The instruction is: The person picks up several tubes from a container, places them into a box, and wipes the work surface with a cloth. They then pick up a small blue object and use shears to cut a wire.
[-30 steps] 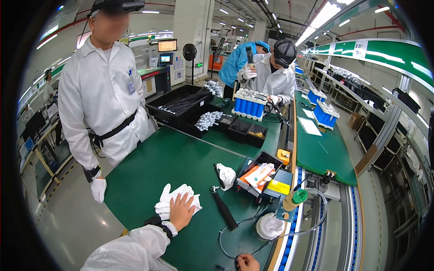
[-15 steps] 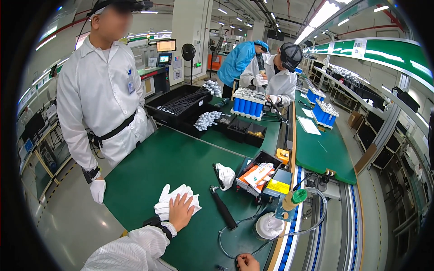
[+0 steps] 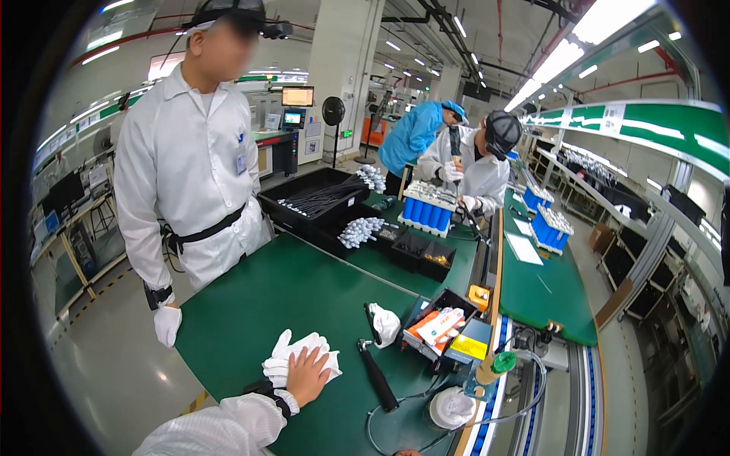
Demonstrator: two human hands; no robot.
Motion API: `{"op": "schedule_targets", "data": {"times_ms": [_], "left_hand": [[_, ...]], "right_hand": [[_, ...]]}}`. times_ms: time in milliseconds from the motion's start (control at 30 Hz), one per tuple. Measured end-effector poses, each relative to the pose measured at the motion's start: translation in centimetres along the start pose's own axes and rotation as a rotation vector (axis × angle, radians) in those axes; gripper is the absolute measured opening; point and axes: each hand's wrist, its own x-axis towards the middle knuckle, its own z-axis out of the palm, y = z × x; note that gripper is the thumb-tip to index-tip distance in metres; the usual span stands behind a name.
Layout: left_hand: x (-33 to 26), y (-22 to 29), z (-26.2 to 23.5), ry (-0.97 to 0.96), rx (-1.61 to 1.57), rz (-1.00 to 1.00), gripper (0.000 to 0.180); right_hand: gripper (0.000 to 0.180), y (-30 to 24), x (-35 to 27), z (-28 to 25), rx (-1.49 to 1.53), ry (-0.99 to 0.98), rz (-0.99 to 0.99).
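Note:
My left hand [image 3: 308, 378] lies flat with its fingers spread on a pile of white work gloves [image 3: 280, 351] on the green tabletop. Of my right hand [image 3: 408, 453] just a sliver shows at the lower edge, close to a grey cable; its fingers are cut off. Right of the gloves lies a black-handled tool [image 3: 378, 378]. Beyond it a crumpled white cloth [image 3: 386, 325] rests against a black bar. A round tub with white material [image 3: 453, 408] stands near the table's right edge.
Farther right stand a black bin with packets [image 3: 435, 330] and a green-capped bottle [image 3: 494, 365] beside conveyor rails. Black trays of cables [image 3: 304, 201] sit at the back. A person in white [image 3: 186, 167] stands at the left; two others work behind blue cell blocks [image 3: 427, 210].
The view has shifted, so the scene sits a little lower and farther right. My right hand has dropped almost out of view. My left hand stays on the gloves.

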Motion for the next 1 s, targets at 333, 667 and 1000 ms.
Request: {"op": "schedule_targets", "data": {"times_ms": [333, 667, 1000], "left_hand": [[-0.2, 0.0, -0.2, 0.020, 0.011, 0.002, 0.038], [0.0, -0.1, 0.0, -0.005, 0.016, 0.005, 0.039], [-0.1, -0.3, 0.3, -0.051, -0.008, -0.007, 0.041]], "right_hand": [[0.023, 0.9, 0.1, 0.3, 0.065, -0.024, 0.069], [0.022, -0.4, 0.1, 0.0, 0.017, -0.004, -0.016], [0.022, -0.4, 0.1, -0.2, -0.024, -0.014, 0.026]]}}
